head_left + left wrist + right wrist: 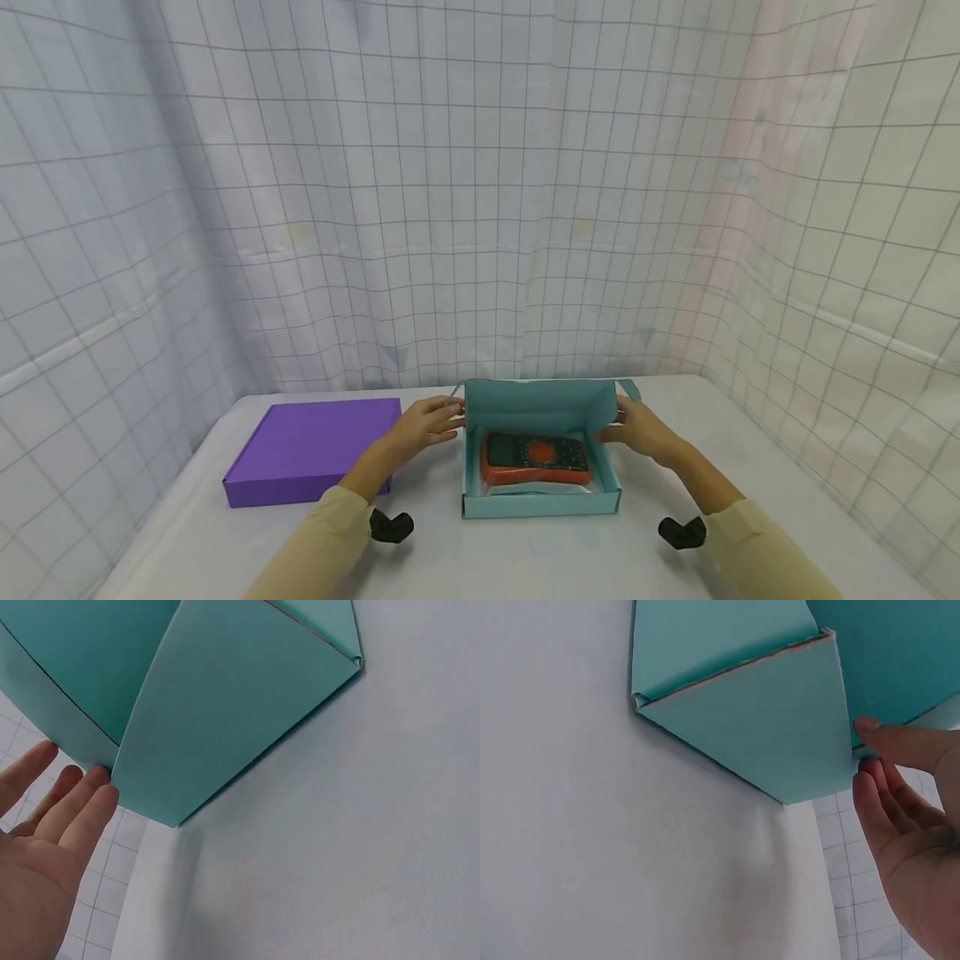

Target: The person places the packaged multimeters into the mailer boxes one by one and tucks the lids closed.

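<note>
A teal cardboard box (pixel 540 506) stands on the table with its lid (pixel 540 400) raised at the back. Inside lies a red multimeter (pixel 536 475) with a dark face and a round dial, in what looks like clear plastic. My left hand (pixel 427 423) is at the lid's left edge; in the left wrist view its fairly straight fingers (pixel 90 817) touch the teal cardboard. On the other side, my right hand (pixel 641 432) pinches the lid's right edge. The right wrist view shows the thumb (pixel 900 744) on the inner face and the fingertips behind.
A closed purple box (pixel 315 442) lies left of the teal box, beside my left forearm. The white table (pixel 540 562) meets hanging white grid-lined curtains (pixel 480 208) at the back and sides. Each wrist carries a black device (pixel 682 533).
</note>
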A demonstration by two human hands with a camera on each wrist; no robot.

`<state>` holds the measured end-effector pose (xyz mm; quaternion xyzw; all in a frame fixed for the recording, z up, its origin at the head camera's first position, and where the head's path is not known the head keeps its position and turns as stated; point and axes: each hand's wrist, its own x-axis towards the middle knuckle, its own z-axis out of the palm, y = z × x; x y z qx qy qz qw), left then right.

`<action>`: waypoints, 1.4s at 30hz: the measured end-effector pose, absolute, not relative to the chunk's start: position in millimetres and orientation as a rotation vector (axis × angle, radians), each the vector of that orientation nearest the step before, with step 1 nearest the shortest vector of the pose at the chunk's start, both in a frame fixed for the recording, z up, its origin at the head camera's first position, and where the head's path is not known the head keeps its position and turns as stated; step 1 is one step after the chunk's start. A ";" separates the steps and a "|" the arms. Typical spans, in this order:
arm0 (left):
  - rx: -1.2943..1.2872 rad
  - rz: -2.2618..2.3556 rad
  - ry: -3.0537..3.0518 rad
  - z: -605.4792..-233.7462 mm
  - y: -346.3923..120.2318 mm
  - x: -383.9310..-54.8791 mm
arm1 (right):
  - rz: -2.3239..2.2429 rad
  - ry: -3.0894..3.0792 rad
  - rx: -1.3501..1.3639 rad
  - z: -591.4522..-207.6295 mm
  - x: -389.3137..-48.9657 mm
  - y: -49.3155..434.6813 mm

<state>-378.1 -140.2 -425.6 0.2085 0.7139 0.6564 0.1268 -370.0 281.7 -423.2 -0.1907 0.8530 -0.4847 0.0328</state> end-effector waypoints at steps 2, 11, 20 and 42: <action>0.594 1.972 1.953 -422.2 -140.8 -375.5 | -1.481 2.589 -0.609 -420.3 -368.2 286.1; 0.652 1.904 1.837 -411.8 -143.1 -364.0 | -1.901 1.739 -0.727 -405.1 -359.7 308.0; 0.718 1.807 1.887 -409.7 -139.0 -361.0 | -1.862 1.783 -0.813 -408.9 -358.9 307.0; 0.837 1.738 1.966 -423.6 -146.6 -356.9 | -1.802 1.633 -0.990 -421.9 -358.1 315.5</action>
